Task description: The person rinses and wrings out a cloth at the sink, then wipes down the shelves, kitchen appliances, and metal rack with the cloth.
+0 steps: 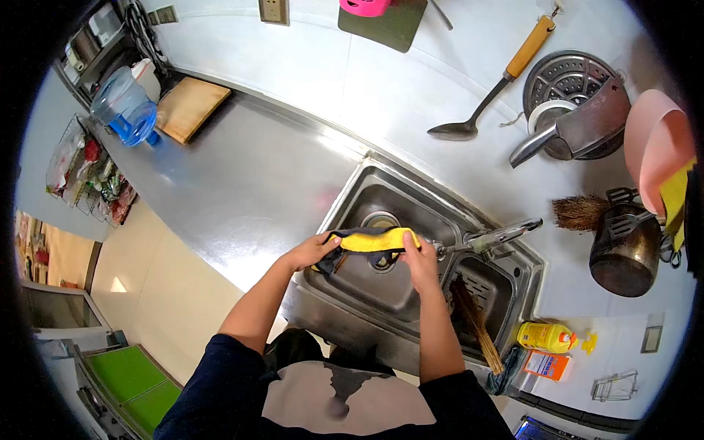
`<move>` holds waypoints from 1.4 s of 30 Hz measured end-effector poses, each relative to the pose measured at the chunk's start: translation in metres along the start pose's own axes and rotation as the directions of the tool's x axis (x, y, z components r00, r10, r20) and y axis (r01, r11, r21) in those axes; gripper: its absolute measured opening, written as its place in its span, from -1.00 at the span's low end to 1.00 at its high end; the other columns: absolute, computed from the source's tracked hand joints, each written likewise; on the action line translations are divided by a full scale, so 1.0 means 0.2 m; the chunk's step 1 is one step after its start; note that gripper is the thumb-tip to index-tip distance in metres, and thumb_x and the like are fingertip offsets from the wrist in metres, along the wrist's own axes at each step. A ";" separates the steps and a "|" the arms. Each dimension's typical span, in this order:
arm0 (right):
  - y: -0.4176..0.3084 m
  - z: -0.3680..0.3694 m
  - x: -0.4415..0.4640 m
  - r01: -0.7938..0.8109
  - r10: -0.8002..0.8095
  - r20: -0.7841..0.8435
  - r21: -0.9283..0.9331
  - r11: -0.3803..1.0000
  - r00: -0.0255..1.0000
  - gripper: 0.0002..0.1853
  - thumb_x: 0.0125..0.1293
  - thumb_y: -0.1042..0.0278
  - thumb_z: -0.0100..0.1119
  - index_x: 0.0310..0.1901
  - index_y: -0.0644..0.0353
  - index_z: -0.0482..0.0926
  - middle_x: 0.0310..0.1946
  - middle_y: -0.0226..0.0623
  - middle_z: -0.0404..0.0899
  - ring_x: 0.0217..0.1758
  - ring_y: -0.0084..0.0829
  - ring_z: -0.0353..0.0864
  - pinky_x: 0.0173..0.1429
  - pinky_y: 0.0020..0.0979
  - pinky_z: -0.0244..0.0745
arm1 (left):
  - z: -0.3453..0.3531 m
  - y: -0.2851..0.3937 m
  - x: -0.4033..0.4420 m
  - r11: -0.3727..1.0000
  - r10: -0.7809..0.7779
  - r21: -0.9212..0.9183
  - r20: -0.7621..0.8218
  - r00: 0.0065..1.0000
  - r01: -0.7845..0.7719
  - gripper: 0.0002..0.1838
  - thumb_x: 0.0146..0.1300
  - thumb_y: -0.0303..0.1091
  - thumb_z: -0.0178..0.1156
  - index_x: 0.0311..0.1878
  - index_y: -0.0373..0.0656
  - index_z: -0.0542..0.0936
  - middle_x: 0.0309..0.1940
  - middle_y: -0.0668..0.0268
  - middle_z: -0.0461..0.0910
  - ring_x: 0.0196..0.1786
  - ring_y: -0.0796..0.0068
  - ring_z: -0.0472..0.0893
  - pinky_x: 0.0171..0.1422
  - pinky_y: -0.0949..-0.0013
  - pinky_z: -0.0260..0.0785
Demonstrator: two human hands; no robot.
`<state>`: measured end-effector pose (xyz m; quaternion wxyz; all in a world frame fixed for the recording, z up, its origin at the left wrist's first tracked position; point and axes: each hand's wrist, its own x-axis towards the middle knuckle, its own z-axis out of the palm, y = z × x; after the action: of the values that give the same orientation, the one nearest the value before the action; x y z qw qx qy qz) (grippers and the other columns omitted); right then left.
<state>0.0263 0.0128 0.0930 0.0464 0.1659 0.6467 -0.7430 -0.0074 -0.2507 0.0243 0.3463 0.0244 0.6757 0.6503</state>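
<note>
The person's left hand (312,253) pinches one end of a long, soft cloth, bright yellow on one face and dark grey on the other (370,240), thumb on top and fingers curled mostly out of sight; the right hand (419,260) pinches the opposite end in the same way. The cloth spans the gap between them, yellow face up, with a dark portion drooping near the left hand, above the large rectangular stainless-steel basin (422,202). As far as can be judged, the handling is partway through: the cloth is picked up and held out lengthwise, but not yet put down; whether it is wet, rinsed or wrung cannot be told. No stream of water shows at the shiny metal faucet (506,236), just right of the cloth. Farther out, a tan bundle of thin sticks, dark at one end (480,330), leans untouched in the smaller basin (506,282), and a yellow plastic bottle (543,337) lies beyond it, well apart from both hands.
</note>
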 end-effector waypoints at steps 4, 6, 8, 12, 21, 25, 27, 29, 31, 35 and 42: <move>-0.12 0.00 0.00 0.199 -0.182 0.082 -0.442 0.875 0.980 -0.52 0.40 -0.04 0.07 -0.11 0.34 0.60 -0.42 -0.36 0.58 -0.38 -0.55 0.48 -0.26 -0.40 0.40 | -0.01 0.00 -0.03 0.991 -0.090 0.106 0.021 0.996 0.088 -0.45 0.43 0.06 -0.02 0.18 -0.25 0.47 -0.01 0.36 0.55 0.04 0.58 0.45 0.26 0.47 0.22; -0.17 0.01 -0.04 0.105 -0.103 0.020 -0.180 0.978 0.995 -0.55 0.43 0.04 0.05 -0.06 0.38 0.57 -0.27 -0.35 0.60 -0.26 -0.54 0.52 -0.11 -0.42 0.44 | -0.03 0.01 -0.04 0.996 -0.036 -0.076 0.076 0.996 0.042 -0.49 0.43 0.02 -0.01 0.16 -0.26 0.49 0.00 0.34 0.55 0.05 0.54 0.46 0.28 0.44 0.20; -0.23 -0.04 -0.05 0.123 -0.087 0.099 -0.463 0.878 0.991 -0.55 0.42 0.07 0.07 -0.02 0.40 0.53 -0.19 -0.30 0.60 -0.21 -0.51 0.56 -0.08 -0.40 0.46 | -0.01 0.07 -0.09 0.999 0.005 -0.050 -0.037 0.999 -0.007 -0.53 0.44 -0.05 -0.01 0.13 -0.28 0.51 0.03 0.30 0.54 0.06 0.51 0.46 0.25 0.44 0.23; -0.41 0.03 -0.23 0.265 -0.201 0.194 -0.406 0.875 0.960 -0.73 0.37 0.27 0.10 -0.11 0.34 0.59 -0.29 -0.39 0.56 -0.20 -0.59 0.47 -0.09 -0.49 0.35 | 0.06 0.14 -0.22 0.629 0.573 0.773 -0.386 0.723 -0.086 -0.68 0.35 -0.16 0.02 -0.02 -0.16 0.60 -0.36 0.07 0.50 -0.22 0.03 0.51 0.03 0.18 0.38; -0.20 0.48 -0.49 0.315 -0.130 0.804 -0.074 0.946 0.580 -0.70 0.11 0.56 0.15 -0.08 0.35 0.56 -0.19 -0.27 0.53 -0.04 -0.43 0.48 0.11 -0.42 0.33 | 0.00 0.12 -0.43 0.503 0.101 -0.755 -0.432 0.896 -0.421 -0.53 0.47 -0.09 -0.12 0.41 0.17 0.28 -0.09 0.42 0.59 -0.10 0.47 0.58 0.05 0.34 0.47; 0.07 0.86 -0.56 -0.268 0.035 0.750 0.191 0.944 0.660 -0.70 0.09 0.60 0.05 -0.08 0.38 0.53 -0.22 -0.24 0.54 -0.10 -0.41 0.53 0.08 -0.39 0.41 | -0.05 0.00 -0.62 0.321 0.145 -0.933 -0.118 0.982 -0.159 -0.57 0.47 -0.06 -0.16 0.33 0.15 0.38 -0.09 0.38 0.61 -0.14 0.46 0.61 -0.03 0.37 0.50; 0.22 1.05 -0.58 -0.501 0.222 0.554 0.424 0.755 0.803 -0.72 0.09 0.57 0.00 -0.13 0.38 0.51 -0.34 -0.20 0.54 -0.20 -0.37 0.54 -0.03 -0.36 0.46 | -0.10 -0.11 -0.74 0.353 0.140 -0.926 -0.091 0.986 -0.135 -0.58 0.46 -0.08 -0.17 0.27 0.05 0.44 -0.17 0.38 0.62 -0.25 0.49 0.62 -0.14 0.42 0.51; 0.32 1.23 -0.59 -0.461 0.304 0.437 0.318 0.829 0.847 -0.86 0.18 0.44 0.01 -0.34 0.33 0.52 -0.51 -0.25 0.51 -0.40 -0.42 0.50 -0.25 -0.45 0.41 | -0.17 -0.15 -0.86 0.462 -0.035 -0.871 -0.207 0.978 -0.168 -0.65 0.46 -0.13 -0.19 0.05 -0.07 0.51 -0.32 0.39 0.59 -0.37 0.53 0.58 -0.23 0.48 0.48; 0.30 1.44 -0.66 -0.203 0.190 0.315 0.009 0.979 0.930 -0.80 0.25 0.37 0.01 -0.46 0.29 0.51 -0.60 -0.37 0.46 -0.53 -0.54 0.43 -0.40 -0.56 0.30 | -0.28 -0.20 -0.94 0.579 -0.209 -0.797 -0.349 0.913 -0.172 -0.68 0.45 -0.18 -0.16 -0.07 -0.14 0.54 -0.34 0.38 0.58 -0.36 0.56 0.57 -0.23 0.48 0.46; 0.47 1.73 -0.69 0.109 -0.060 0.265 -0.174 0.979 0.962 -0.78 0.32 0.34 0.00 -0.40 0.29 0.53 -0.60 -0.41 0.45 -0.53 -0.59 0.40 -0.40 -0.58 0.27 | -0.53 -0.22 -1.14 0.526 -0.024 -0.727 -0.532 0.846 -0.442 -0.68 0.43 -0.17 -0.06 0.06 -0.11 0.53 -0.14 0.35 0.60 -0.14 0.51 0.58 -0.07 0.40 0.47; 0.44 2.11 -0.70 -0.512 0.130 0.702 0.368 0.776 0.700 -0.52 0.45 0.08 0.01 0.24 0.21 0.32 0.11 -0.21 0.45 0.16 -0.33 0.46 0.24 -0.25 0.37 | -0.82 -0.08 -1.39 0.245 0.054 -0.795 -0.560 0.827 -0.555 -0.61 0.35 -0.37 0.06 0.24 -0.09 0.41 -0.08 0.35 0.53 -0.06 0.48 0.53 0.00 0.45 0.43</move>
<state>0.1037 -0.4344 0.0988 0.3508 0.0233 0.3136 -0.8821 0.1281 -0.5277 0.1173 0.0009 -0.1871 0.2050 0.9607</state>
